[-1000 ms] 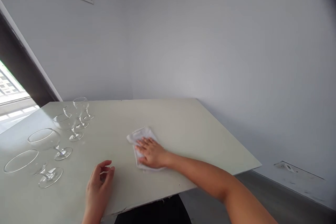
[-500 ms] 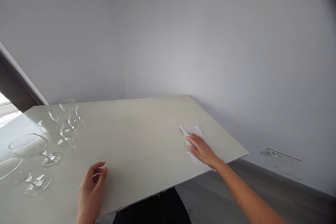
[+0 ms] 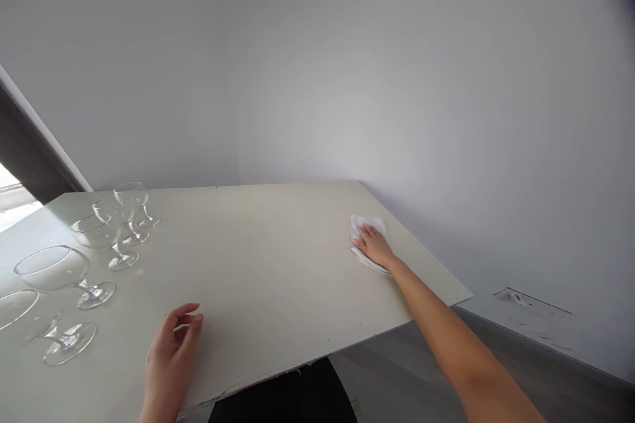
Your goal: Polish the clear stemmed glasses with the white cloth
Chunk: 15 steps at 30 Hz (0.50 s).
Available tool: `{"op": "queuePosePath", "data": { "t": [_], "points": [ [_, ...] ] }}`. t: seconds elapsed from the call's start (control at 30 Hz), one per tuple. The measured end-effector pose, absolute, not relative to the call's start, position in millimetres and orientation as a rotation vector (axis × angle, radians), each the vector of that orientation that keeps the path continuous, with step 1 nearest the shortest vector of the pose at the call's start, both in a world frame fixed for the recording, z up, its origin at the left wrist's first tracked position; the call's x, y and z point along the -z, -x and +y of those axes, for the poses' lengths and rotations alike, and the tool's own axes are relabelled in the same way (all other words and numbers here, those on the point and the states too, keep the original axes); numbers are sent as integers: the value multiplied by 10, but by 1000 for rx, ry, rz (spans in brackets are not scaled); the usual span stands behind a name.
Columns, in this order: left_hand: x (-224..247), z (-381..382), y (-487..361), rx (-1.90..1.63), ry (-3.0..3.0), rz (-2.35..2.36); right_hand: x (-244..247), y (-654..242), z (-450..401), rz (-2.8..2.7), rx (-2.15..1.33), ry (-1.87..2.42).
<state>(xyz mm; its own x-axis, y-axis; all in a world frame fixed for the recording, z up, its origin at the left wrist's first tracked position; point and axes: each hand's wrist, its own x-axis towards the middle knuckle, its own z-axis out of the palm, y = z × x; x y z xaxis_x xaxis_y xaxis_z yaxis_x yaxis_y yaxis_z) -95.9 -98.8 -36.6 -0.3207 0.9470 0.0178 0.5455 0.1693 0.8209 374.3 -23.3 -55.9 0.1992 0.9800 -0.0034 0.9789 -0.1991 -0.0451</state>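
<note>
My right hand (image 3: 376, 248) holds a folded white cloth (image 3: 363, 221) against the tabletop, near its right side. The palm is down and the fingers lie across the cloth; the thumb side faces left. My left hand (image 3: 173, 350) rests at the near edge of the white table (image 3: 268, 264), fingers loosely curled, with a gap between thumb and forefinger and nothing held. Left of that hand, the closest stemmed glass (image 3: 67, 344) stands upright on its foot, apart from the fingers.
Several more clear stemmed glasses (image 3: 94, 294) stand in a row along the table's left side. Grey walls (image 3: 397, 79) meet behind the table. A black seat (image 3: 288, 396) shows under the near edge. A socket plate (image 3: 530, 301) sits low on the right wall.
My right hand and the cloth have slid away from me, toward the far right side of the table. My left hand has stayed in place. The view has shifted slightly.
</note>
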Motion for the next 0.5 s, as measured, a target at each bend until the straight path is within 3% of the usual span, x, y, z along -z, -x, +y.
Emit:
{"op": "queuePosePath", "data": {
  "t": [0.3, 0.5],
  "points": [
    [379, -1001, 939, -1098, -1411, 1870, 433, -2021, 82, -2640, -390, 1359],
    [297, -983, 994, -1079, -1438, 1777, 96, -1689, -210, -2673, -821, 880]
  ]
}}
